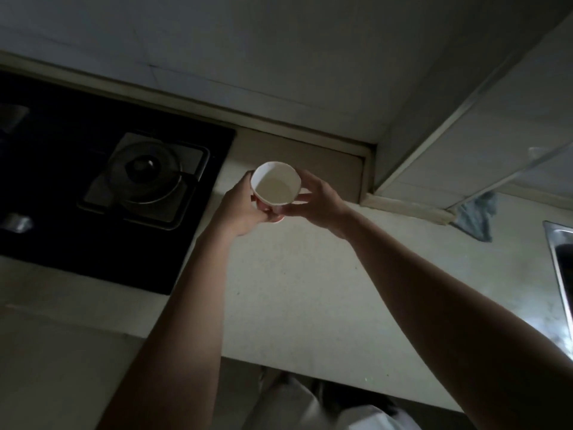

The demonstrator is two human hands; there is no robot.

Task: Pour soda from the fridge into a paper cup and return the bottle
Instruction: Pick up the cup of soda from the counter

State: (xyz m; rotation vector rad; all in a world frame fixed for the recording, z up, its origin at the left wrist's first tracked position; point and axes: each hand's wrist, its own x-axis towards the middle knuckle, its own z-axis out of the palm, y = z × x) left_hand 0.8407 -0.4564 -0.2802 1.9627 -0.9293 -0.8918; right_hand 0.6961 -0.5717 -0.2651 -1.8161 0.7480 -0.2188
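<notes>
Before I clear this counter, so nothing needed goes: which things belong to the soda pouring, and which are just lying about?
For the job: white paper cup, held by left hand and right hand.
Lying about: black glass gas hob, blue-grey hanging cloth, steel sink.

Home kitchen: gas hob (145,178), sink (561,262), countertop (310,290).
</notes>
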